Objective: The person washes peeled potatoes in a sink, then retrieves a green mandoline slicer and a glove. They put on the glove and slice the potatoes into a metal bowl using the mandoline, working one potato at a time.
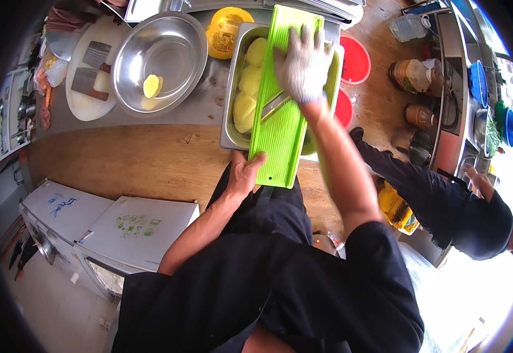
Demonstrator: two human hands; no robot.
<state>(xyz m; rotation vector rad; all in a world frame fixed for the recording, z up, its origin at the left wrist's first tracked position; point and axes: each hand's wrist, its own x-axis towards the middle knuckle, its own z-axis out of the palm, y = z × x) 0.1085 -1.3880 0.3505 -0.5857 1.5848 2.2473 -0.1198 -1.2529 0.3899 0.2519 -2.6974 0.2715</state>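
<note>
A green plastic mandoline slicer [278, 128] lies lengthwise across a rectangular metal pan [227, 114], its slanted blade near the middle. My left hand [245, 172], bare, grips the slicer's near end at its left edge. My right hand [305, 64], in a pale knitted glove, lies on the slicer's upper half just beyond the blade, fingers spread; whether anything is under the palm is hidden. Several peeled potatoes [245, 106] show in the pan left of the slicer. A large steel bowl [181, 53] to the left holds a yellow potato slice [151, 86].
Two cleavers [89, 81] rest on a round white cutting board [79, 106] at the left. A cut pumpkin piece [227, 33] stands behind the pan. Red basins [355, 59] are at its right. Another person [450, 203] works at the right-hand counter. White chest freezers [137, 229] stand lower left.
</note>
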